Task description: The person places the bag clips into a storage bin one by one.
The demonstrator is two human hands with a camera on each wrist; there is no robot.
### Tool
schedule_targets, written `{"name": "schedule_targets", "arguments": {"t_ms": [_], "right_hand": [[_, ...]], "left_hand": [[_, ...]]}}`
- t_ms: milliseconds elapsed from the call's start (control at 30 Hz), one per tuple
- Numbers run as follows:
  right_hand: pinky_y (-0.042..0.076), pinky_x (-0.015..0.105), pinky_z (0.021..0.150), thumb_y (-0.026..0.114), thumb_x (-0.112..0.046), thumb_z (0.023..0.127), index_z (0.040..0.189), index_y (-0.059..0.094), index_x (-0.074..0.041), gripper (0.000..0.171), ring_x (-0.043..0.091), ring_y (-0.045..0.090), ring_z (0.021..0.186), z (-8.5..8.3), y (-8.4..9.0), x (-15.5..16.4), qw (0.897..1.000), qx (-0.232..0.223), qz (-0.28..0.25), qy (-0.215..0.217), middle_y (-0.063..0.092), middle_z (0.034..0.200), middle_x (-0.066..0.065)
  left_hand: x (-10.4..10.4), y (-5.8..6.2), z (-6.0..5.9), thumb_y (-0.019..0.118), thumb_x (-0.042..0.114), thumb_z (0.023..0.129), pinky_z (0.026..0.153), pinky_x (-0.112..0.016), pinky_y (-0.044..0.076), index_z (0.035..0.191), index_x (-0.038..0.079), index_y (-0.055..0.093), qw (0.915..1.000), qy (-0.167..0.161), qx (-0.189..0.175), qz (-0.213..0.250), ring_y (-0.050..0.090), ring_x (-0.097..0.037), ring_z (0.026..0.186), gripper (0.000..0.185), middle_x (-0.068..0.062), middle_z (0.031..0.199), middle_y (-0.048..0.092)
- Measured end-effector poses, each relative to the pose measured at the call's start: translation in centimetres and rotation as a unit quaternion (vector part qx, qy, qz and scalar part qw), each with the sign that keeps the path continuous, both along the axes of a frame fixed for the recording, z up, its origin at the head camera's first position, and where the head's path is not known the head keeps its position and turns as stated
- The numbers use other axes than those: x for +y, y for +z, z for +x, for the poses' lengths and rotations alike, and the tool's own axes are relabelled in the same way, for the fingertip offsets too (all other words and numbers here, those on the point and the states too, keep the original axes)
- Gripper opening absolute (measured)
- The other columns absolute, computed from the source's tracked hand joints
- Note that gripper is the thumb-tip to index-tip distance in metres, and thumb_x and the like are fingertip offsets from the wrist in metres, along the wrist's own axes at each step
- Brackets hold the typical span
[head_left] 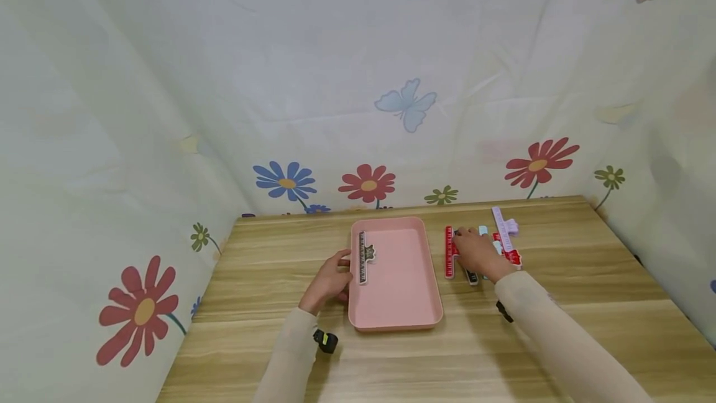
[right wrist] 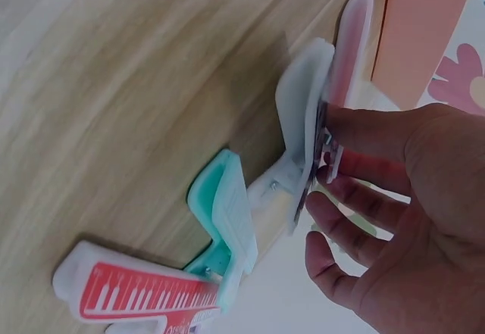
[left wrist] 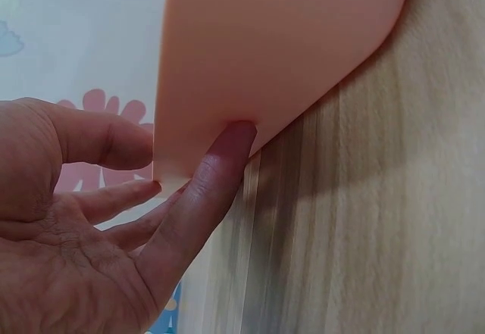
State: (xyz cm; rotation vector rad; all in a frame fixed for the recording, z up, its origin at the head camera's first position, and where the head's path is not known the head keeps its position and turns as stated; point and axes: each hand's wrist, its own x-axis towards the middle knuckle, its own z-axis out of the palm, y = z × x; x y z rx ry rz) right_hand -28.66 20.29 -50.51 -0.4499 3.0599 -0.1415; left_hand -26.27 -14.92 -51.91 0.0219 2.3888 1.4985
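Note:
A pink tray [head_left: 398,303] holds one black clip with a piano-key pattern [head_left: 362,260] along its left side. My left hand [head_left: 330,278] touches the outside of the tray's left wall, its fingers [left wrist: 220,163] fairly straight against it. To the right of the tray, my right hand [head_left: 478,252] pinches another black piano-key clip [head_left: 472,277] between thumb and fingers. The right wrist view shows this clip [right wrist: 307,133] edge-on, its far side hidden by fingers. A red clip [head_left: 449,254] lies between that hand and the tray.
Beyond my right hand lie a light-blue clip [head_left: 483,229], another red clip [head_left: 513,258] and a lilac clip [head_left: 502,229]. The wooden table [head_left: 268,247] meets a flowered cloth backdrop [head_left: 313,111] at its far edge.

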Motion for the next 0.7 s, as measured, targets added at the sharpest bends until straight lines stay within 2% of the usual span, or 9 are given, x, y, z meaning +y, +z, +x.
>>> {"name": "schedule_targets", "arguments": {"t_ms": [333, 700], "right_hand": [[0.048, 0.065, 0.091, 0.065, -0.012, 0.089, 0.125, 0.062, 0.002, 0.039, 0.044, 0.050, 0.122, -0.41, -0.61, -0.64, 1.000, 0.004, -0.005, -0.003, 0.055, 0.131, 0.023], [0.046, 0.066, 0.096, 0.065, -0.016, 0.092, 0.127, 0.056, 0.005, 0.042, 0.043, 0.051, 0.122, -0.18, -0.73, -0.87, 1.000, -0.004, -0.012, 0.001, 0.058, 0.127, 0.025]], "left_hand": [[-0.05, -0.15, 0.03, 0.053, 0.003, 0.090, 0.055, -0.040, 0.059, 0.152, 0.012, 0.034, 1.0000, 0.002, 0.000, 0.001, 0.066, -0.024, 0.075, 0.066, -0.023, 0.140, 0.048], [-0.03, -0.09, -0.01, 0.052, 0.002, 0.088, 0.053, -0.038, 0.058, 0.152, 0.012, 0.034, 1.0000, 0.004, 0.002, 0.005, 0.065, -0.022, 0.073, 0.067, -0.023, 0.140, 0.048]]}}
